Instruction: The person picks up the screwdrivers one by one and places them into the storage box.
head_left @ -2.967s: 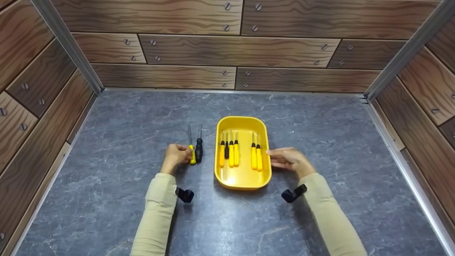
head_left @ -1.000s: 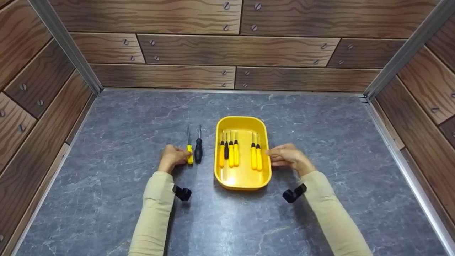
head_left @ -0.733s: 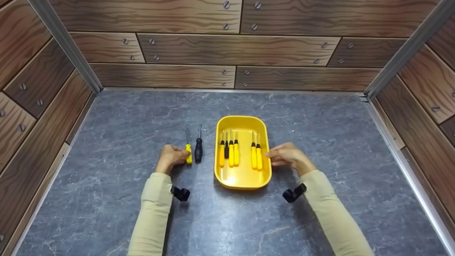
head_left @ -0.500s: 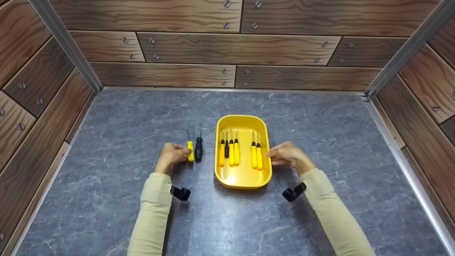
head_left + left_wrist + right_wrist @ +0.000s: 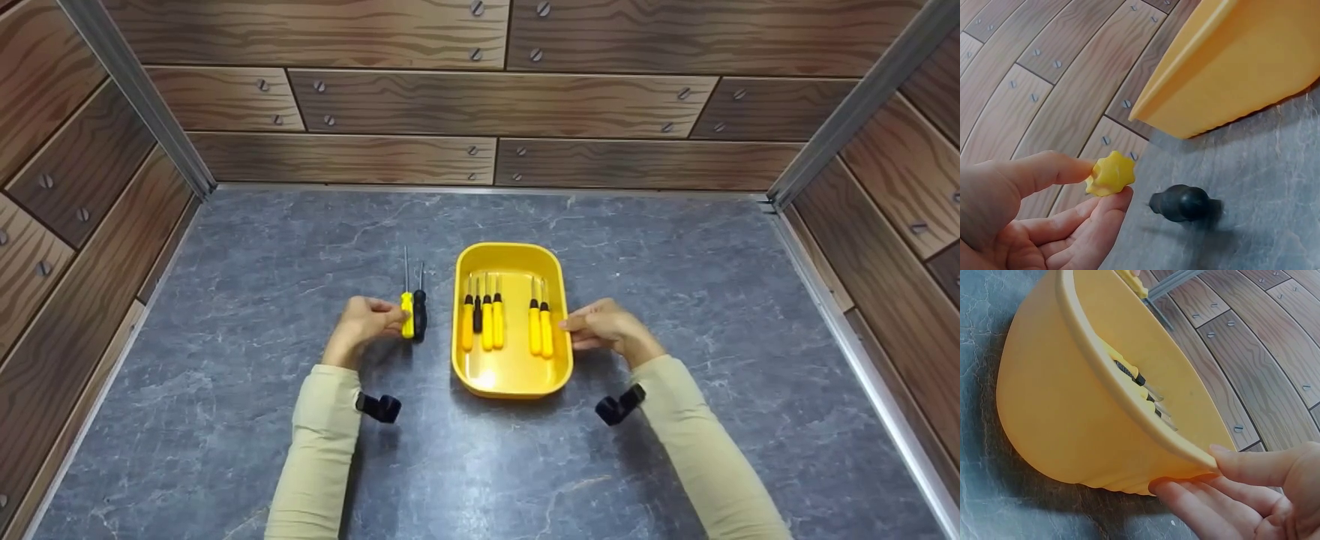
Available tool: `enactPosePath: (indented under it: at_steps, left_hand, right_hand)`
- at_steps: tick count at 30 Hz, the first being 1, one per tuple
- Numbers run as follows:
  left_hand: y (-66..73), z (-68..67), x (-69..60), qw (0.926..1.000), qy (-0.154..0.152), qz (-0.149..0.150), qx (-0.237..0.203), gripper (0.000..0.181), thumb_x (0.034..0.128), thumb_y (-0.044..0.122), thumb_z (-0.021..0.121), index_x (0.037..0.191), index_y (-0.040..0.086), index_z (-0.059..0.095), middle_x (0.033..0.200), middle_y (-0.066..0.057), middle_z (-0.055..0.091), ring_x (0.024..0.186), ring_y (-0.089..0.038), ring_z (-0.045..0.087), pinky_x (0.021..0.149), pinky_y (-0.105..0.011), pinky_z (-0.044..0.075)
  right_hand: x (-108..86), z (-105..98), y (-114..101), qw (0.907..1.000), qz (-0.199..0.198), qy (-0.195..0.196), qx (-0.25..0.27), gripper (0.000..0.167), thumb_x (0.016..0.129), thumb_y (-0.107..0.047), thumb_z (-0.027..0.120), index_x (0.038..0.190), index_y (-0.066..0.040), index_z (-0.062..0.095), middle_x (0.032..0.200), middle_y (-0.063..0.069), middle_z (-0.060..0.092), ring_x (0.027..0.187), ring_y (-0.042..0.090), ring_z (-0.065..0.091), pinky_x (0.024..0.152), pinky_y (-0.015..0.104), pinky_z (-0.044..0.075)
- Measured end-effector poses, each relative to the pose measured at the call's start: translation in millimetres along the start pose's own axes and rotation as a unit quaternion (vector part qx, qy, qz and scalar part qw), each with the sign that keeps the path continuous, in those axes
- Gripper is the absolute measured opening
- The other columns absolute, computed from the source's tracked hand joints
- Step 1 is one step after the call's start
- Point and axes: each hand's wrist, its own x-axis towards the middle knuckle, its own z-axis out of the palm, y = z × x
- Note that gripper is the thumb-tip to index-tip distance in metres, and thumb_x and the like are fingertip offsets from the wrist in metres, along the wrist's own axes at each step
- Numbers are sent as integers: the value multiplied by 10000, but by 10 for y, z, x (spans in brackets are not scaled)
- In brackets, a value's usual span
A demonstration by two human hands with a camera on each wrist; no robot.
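Note:
My left hand [image 5: 364, 324] pinches the handle of a yellow screwdriver [image 5: 407, 315] between thumb and fingers. In the left wrist view the ridged end of this yellow handle [image 5: 1112, 173] stands above the table, its shaft hidden behind. Just right of it lies a black screwdriver [image 5: 420, 319], apart from my fingers. A yellow plastic bin [image 5: 514, 375] sits in the middle, with several small yellow-handled screwdrivers [image 5: 487, 324] and a short black one [image 5: 478, 316] inside. My right hand [image 5: 611, 330] pinches the bin's right rim, thumb on top and fingers [image 5: 1179, 500] against the outer wall.
The table is grey, marble-patterned [image 5: 300, 247]. Wood-patterned walls [image 5: 495, 105] close off the back and both sides, with metal rails [image 5: 142, 97] at the corners. A black wrist camera [image 5: 381, 407] hangs by each forearm.
The yellow screwdriver first slid left, away from the black one. Now my left hand has raised it and brought it back right, beside the black screwdriver. My right hand has stayed on the bin.

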Motion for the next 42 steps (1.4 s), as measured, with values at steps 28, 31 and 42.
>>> enactPosePath:
  at_steps: [28,31,42]
  left_hand:
    - [73,9,11,9955,-928,-114,171,388,888,-4,553,1225,-194,515,796,-4,616,678,-60,638,753,-230,643]
    - [87,40,5,9954,-932,-64,208,380,886,3,565,1217,-180,527,796,-5,626,675,-62,644,748,-233,644]
    - [161,129,-8,9944,-1008,23,315,378,901,23,593,1224,-167,540,873,-65,676,711,-74,672,842,-307,638]
  right_hand:
    - [-17,-1,11,9997,-113,-55,210,417,888,-61,656,1248,125,553,656,-32,714,607,63,680,671,237,643]
    - [-16,1,11,9997,-117,-20,195,412,888,-61,658,1242,124,558,672,-23,723,613,67,685,680,247,645]
    - [-26,-5,12,9999,-117,-24,94,424,895,-68,652,1259,122,547,720,-10,738,643,70,692,681,240,644]
